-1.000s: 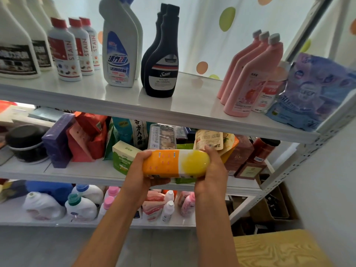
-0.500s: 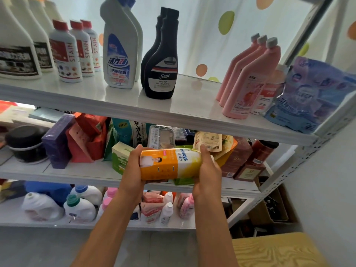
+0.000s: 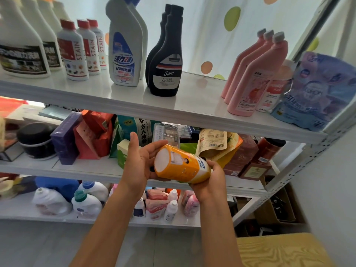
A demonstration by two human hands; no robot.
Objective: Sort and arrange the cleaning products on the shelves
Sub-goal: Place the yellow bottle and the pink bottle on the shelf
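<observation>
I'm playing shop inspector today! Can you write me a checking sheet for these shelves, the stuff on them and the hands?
Surface: white top shelf has a bare gap between the black and pink bottles.
Job's things: orange and yellow bottle held tilted, its flat end toward the camera; black Sam bottles, pink bottles and STAIN bottles stand upright in rows.
Clutter: middle shelf crowded with mixed boxes and pouches.
Hands: left hand cradles the bottle's flat end; right hand grips its far end from below.
Cables: nothing seen.
Surroundings: dotted curtain behind; cardboard box on the floor.
</observation>
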